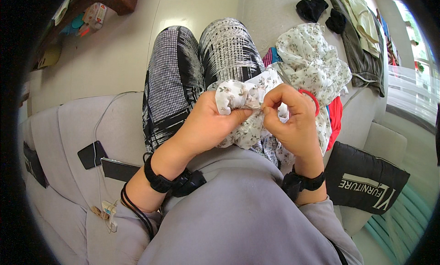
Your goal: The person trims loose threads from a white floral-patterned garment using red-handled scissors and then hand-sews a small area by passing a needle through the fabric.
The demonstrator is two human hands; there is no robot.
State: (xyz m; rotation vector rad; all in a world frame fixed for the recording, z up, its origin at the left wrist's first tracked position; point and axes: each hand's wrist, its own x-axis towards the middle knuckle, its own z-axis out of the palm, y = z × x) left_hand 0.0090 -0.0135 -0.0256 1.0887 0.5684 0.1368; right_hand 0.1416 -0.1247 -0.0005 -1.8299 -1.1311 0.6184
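Observation:
My left hand (pixel 220 122) grips a gathered part of a white floral cloth (pixel 235 93) above my lap, its thumb lying along the lower edge. Close beside it, my right hand (pixel 290 117) pinches the same cloth between thumb and forefinger. Whether anything small sits between those fingertips cannot be told. More floral fabric (pixel 309 58) spreads in a crumpled heap at the right of my patterned trousers (pixel 172 76). A red band (pixel 311 101) circles my right wrist area. Black straps are fastened on both forearms.
Black socks (pixel 311 8) and folded trousers (pixel 364 58) lie on the sofa at the upper right. Red cloth (pixel 336 122) shows under the heap. A black cushion (pixel 367 177) is at the right. At the left are a phone (pixel 92 155), a dark flat device (pixel 120 169) and a white cable (pixel 94 127).

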